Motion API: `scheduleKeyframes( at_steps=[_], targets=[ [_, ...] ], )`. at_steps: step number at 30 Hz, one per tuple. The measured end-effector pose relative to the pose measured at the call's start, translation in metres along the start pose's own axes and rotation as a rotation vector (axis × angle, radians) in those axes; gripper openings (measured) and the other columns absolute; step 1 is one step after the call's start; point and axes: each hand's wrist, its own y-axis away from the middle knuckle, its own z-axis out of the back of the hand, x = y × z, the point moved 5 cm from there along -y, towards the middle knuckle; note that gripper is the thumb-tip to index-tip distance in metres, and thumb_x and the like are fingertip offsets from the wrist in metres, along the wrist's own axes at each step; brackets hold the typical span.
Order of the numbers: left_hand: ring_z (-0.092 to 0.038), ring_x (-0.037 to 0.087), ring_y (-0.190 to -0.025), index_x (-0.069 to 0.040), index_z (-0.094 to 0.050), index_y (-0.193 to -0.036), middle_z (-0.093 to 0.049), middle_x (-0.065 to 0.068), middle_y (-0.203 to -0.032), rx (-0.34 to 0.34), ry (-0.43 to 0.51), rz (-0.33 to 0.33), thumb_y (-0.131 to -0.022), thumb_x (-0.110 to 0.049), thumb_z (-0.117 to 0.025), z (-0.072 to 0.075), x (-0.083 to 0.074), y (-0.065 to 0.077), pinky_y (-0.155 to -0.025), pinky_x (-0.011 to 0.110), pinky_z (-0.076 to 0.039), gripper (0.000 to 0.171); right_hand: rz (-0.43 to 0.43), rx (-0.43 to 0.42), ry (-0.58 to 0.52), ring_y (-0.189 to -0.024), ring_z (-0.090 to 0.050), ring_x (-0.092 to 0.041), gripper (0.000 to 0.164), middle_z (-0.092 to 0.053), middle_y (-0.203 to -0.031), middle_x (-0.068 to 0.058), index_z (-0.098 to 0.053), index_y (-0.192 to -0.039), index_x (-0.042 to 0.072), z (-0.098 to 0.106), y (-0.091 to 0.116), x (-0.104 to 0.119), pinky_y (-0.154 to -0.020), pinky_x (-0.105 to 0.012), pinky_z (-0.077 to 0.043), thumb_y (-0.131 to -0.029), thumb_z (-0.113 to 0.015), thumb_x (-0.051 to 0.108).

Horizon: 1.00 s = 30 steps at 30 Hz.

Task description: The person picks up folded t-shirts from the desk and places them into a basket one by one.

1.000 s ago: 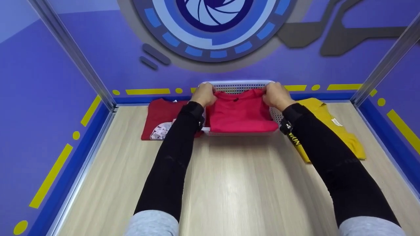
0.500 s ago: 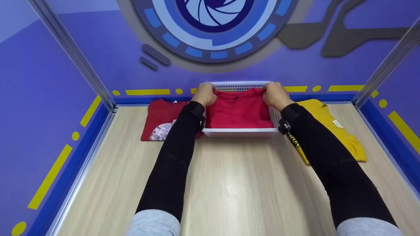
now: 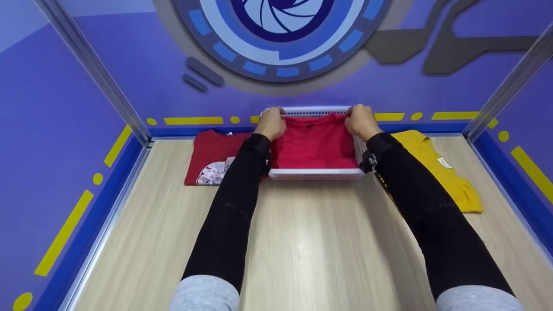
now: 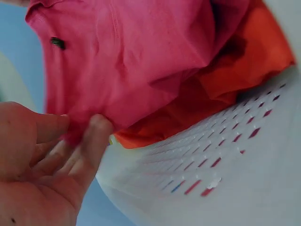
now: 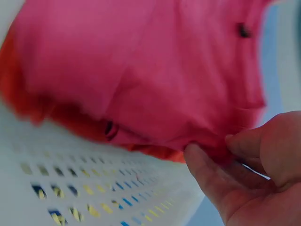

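Note:
A folded pinkish-red T-shirt (image 3: 317,144) lies inside a white perforated plastic basket (image 3: 316,174). My left hand (image 3: 271,122) pinches the shirt's far left corner between thumb and fingers, close to the basket's rim. At the far right corner, my right hand (image 3: 362,121) pinches the fabric in the same way. Both wrist views show the far edge of the shirt, with its small dark neck label, held up a little. Beneath it an orange-red cloth (image 4: 155,127) lies against the basket wall.
Left of the basket lies a folded dark red T-shirt (image 3: 205,151) with a printed picture, partly behind the left arm. A folded yellow T-shirt (image 3: 445,172) lies to the right, partly covered by the right arm. A blue-purple panel (image 3: 129,65) stands behind the basket.
The shirt's near edge, which hung over the basket's front rim, has dropped inside, uncovering the rim. My right hand has shifted slightly left and up, still holding its corner.

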Motion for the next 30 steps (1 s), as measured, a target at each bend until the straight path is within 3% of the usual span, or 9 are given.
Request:
scheduleKeyframes(
  at_steps=[2,4,10,13,16,18,21,25,30],
  targets=[
    [-0.066,0.026,-0.140,-0.018,-0.069,-0.145,-0.074,0.010,-0.144,0.009,-0.029,-0.030,-0.104,-0.017,-0.058,-0.009,0.006,-0.010,-0.120,0.047,-0.051,0.043,-0.004,0.030,-0.009,-0.147,-0.055,-0.050,0.053,-0.063,-0.151,-0.033,-0.065,-0.148,-0.005,-0.001,0.003,-0.001,-0.124,-0.053,-0.047,-0.099,-0.048,0.006],
    [-0.064,0.025,-0.142,-0.018,-0.066,-0.149,-0.072,0.010,-0.149,0.053,-0.032,-0.055,-0.106,-0.016,-0.054,-0.011,0.008,-0.010,-0.121,0.048,-0.050,0.045,0.014,0.076,0.008,-0.146,-0.054,-0.050,0.054,-0.061,-0.153,-0.035,-0.062,-0.151,-0.006,-0.003,0.007,0.000,-0.124,-0.053,-0.047,-0.100,-0.049,0.008],
    [-0.067,0.027,-0.131,-0.004,-0.072,-0.141,-0.073,0.016,-0.143,0.148,0.000,-0.185,-0.111,-0.012,-0.054,0.023,-0.023,0.057,-0.116,0.039,-0.052,0.036,0.148,0.212,0.077,-0.123,-0.067,-0.046,0.039,-0.071,-0.136,-0.034,-0.071,-0.137,-0.008,-0.008,0.031,0.012,-0.115,-0.057,-0.053,-0.106,-0.057,0.012],
    [-0.070,0.028,-0.127,-0.003,-0.073,-0.138,-0.075,0.014,-0.137,0.195,-0.006,-0.243,-0.113,-0.016,-0.056,0.022,-0.025,0.075,-0.114,0.041,-0.055,0.033,0.205,0.255,0.079,-0.116,-0.071,-0.043,0.033,-0.077,-0.126,-0.028,-0.076,-0.130,-0.006,-0.008,0.050,0.016,-0.108,-0.057,-0.056,-0.108,-0.059,0.013],
    [-0.073,0.026,-0.120,-0.003,-0.076,-0.133,-0.078,0.012,-0.130,0.222,-0.024,-0.296,-0.113,-0.018,-0.058,0.020,-0.030,0.096,-0.111,0.042,-0.057,0.031,0.229,0.304,0.077,-0.098,-0.069,-0.032,0.030,-0.078,-0.105,-0.019,-0.081,-0.125,0.000,-0.008,0.068,0.016,-0.094,-0.048,-0.057,-0.110,-0.061,0.018],
    [-0.073,0.022,-0.111,-0.004,-0.079,-0.128,-0.080,0.009,-0.120,0.224,-0.038,-0.343,-0.113,-0.019,-0.059,0.017,-0.034,0.109,-0.108,0.040,-0.058,0.029,0.249,0.338,0.075,-0.085,-0.063,-0.025,0.029,-0.072,-0.088,-0.010,-0.083,-0.118,0.003,-0.009,0.079,0.017,-0.083,-0.040,-0.053,-0.112,-0.062,0.022],
    [-0.066,0.016,-0.083,-0.005,-0.081,-0.106,-0.073,0.003,-0.089,0.257,-0.059,-0.401,-0.114,-0.029,-0.060,0.008,-0.037,0.126,-0.090,0.035,-0.058,0.033,0.308,0.379,0.090,-0.071,-0.053,-0.018,0.029,-0.056,-0.071,0.000,-0.083,-0.103,0.008,-0.014,0.093,0.017,-0.072,-0.034,-0.045,-0.113,-0.062,0.026],
    [-0.048,0.013,-0.060,-0.013,-0.066,-0.078,-0.046,-0.004,-0.063,0.341,-0.083,-0.405,-0.114,-0.052,-0.056,-0.005,-0.036,0.143,-0.070,0.033,-0.047,0.055,0.340,0.413,0.126,-0.063,-0.046,-0.016,0.041,-0.044,-0.064,0.004,-0.074,-0.083,0.012,-0.025,0.105,0.017,-0.067,-0.033,-0.041,-0.115,-0.059,0.034],
    [-0.068,0.021,-0.072,-0.016,-0.071,-0.080,-0.055,0.000,-0.065,0.367,-0.127,-0.354,-0.111,-0.071,-0.041,-0.018,-0.032,0.154,-0.083,0.038,-0.057,0.071,0.245,0.458,0.152,-0.065,-0.052,-0.021,0.058,-0.042,-0.066,0.001,-0.067,-0.082,0.009,-0.041,0.110,0.014,-0.074,-0.039,-0.048,-0.117,-0.047,0.052]
  ],
)
